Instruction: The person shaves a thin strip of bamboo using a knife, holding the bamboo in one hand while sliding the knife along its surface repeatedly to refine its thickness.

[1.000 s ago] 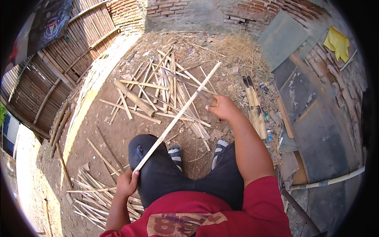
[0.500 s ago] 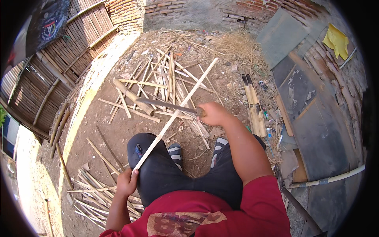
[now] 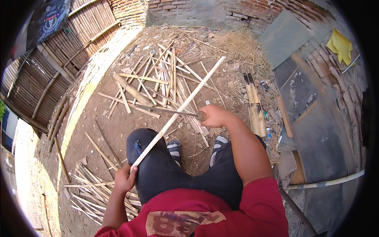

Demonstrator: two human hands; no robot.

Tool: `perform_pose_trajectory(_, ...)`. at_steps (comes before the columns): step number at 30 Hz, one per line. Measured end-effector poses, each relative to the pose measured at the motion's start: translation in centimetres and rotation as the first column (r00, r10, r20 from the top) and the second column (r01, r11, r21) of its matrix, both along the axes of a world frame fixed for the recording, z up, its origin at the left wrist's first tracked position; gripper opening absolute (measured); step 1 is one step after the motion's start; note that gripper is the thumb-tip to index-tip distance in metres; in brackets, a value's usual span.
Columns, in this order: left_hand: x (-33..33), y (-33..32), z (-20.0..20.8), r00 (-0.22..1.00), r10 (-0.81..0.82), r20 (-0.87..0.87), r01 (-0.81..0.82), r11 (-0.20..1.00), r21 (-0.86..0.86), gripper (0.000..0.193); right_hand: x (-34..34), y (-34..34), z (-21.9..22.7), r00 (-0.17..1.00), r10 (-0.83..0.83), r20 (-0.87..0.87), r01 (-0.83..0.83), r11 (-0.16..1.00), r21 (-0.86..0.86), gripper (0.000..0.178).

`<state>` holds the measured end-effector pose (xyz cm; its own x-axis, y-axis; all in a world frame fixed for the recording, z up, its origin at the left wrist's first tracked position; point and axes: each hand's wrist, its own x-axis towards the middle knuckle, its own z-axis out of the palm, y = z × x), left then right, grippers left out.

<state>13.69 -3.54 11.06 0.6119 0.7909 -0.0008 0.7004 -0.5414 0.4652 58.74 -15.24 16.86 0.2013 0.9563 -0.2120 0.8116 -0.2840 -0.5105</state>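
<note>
Bare brown dirt ground (image 3: 118, 130) fills most of the view, ringed by a bamboo slat fence (image 3: 47, 71) on the left, a brick wall (image 3: 166, 8) at the top and grey sheet panels (image 3: 316, 130) lying along the right side. Over the middle of the ground lies a loose scatter of split bamboo strips (image 3: 166, 83), crossing one another at many angles, with a patch of dry straw (image 3: 237, 43) just beyond them. A second pile of thinner bamboo slivers (image 3: 90, 185) lies at the lower left, close to the person's left side. Two darker split bamboo halves (image 3: 254, 106) lie side by side to the right of the scatter, and a yellow cloth (image 3: 341, 45) sits on the bricks at the far right.

The person sits with knees apart in black trousers (image 3: 158, 170), striped sandals (image 3: 173, 148) showing between the legs. A long pale bamboo strip (image 3: 177, 112) runs diagonally from the lower left up toward the straw, crossing over the left knee. The left hand (image 3: 125, 179) grips its near end, fingers closed around it. The right hand (image 3: 213, 115) is closed around the handle of a long dark blade (image 3: 166, 110), which points to the left and lies across the strip near its middle, seemingly touching it where they cross.
</note>
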Motion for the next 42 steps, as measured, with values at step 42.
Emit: perform_pose_trajectory(42,0.4,0.2,0.8,0.999,0.014,-0.03,-0.015,0.999,-0.034,0.052,0.0,0.4,-1.9,0.981,-0.184,0.061,0.171,0.969,0.181,0.053)
